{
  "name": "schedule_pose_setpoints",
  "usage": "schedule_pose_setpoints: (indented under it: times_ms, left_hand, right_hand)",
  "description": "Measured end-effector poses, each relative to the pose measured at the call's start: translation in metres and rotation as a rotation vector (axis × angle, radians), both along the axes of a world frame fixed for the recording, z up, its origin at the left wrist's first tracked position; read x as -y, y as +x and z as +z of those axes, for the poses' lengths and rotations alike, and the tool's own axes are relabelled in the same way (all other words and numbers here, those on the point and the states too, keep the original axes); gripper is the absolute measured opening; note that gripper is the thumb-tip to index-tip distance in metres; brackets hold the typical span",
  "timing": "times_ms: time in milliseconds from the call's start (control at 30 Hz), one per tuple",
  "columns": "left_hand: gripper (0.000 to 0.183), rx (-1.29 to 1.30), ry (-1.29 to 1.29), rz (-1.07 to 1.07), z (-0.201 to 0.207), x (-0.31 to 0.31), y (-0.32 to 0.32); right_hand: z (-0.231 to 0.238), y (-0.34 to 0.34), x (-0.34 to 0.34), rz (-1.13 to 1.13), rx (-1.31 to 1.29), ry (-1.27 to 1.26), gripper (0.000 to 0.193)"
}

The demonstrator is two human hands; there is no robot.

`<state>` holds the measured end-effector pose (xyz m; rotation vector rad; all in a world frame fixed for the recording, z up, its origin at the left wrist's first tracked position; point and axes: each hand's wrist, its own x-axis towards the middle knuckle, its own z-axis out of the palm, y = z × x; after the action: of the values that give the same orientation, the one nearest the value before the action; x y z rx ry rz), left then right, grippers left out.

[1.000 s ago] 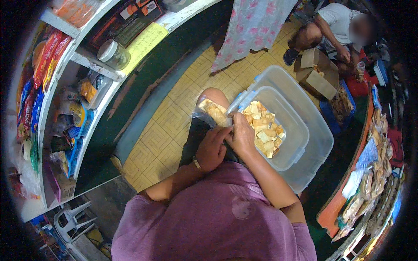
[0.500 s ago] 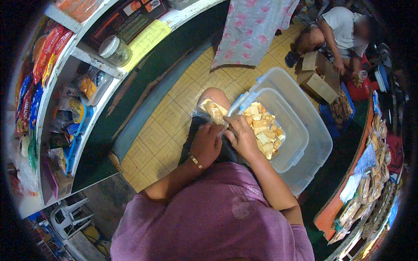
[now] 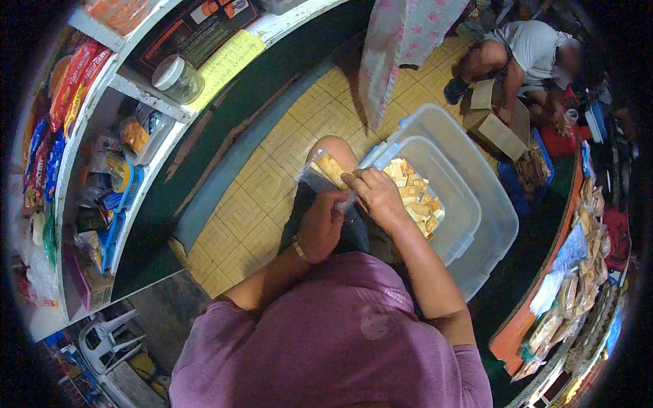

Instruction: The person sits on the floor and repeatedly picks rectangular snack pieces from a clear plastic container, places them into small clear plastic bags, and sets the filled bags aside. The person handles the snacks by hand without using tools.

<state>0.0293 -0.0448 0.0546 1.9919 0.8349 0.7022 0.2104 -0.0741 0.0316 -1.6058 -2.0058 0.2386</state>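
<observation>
Over my knee, a small clear plastic bag [image 3: 330, 168] holds golden-brown pieces that look like toasted bread. My left hand [image 3: 322, 223] is closed around the lower end of the bag. My right hand [image 3: 378, 198] presses its fingers against the bag's side near the top pieces, thumb hidden beneath. Just right of it stands a large clear plastic bin [image 3: 468, 204] with blue latches. Many loose bread pieces [image 3: 412, 194] lie heaped in its left part, partly covered by my right hand.
White shelves [image 3: 153, 98] with packets and a jar [image 3: 178, 79] curve along the left. A flowered curtain [image 3: 408, 41] hangs ahead. At the far right a person [image 3: 530, 54] crouches by an open cardboard box [image 3: 500, 119]. Bagged goods [image 3: 578, 272] line a ledge at right.
My right hand has shifted its fingers up along the bag, and my left hand has turned slightly. The curtain has swung right. The crouching person has bent lower toward the box.
</observation>
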Motion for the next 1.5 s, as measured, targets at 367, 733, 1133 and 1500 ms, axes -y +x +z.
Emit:
schedule_pose_setpoints:
  times_ms: [367, 733, 1133, 1500]
  left_hand:
    - [0.046, -0.108, 0.013, -0.039, -0.001, 0.004, 0.008]
    - [0.044, -0.122, 0.094, -0.009, -0.009, 0.007, -0.002]
    - [0.040, -0.128, 0.104, 0.085, -0.005, 0.003, 0.016]
    - [0.053, -0.088, 0.228, 0.074, 0.013, -0.011, 0.026]
  right_hand:
    - [-0.003, -0.024, 0.006, -0.233, -0.094, 0.047, 0.042]
    - [-0.030, -0.034, -0.003, -0.284, -0.432, -0.191, 0.015]
    - [-0.021, 0.011, 0.030, -0.180, -0.572, 0.122, 0.022]
    - [-0.085, 0.145, 0.103, -0.829, -0.381, -0.297, 0.020]
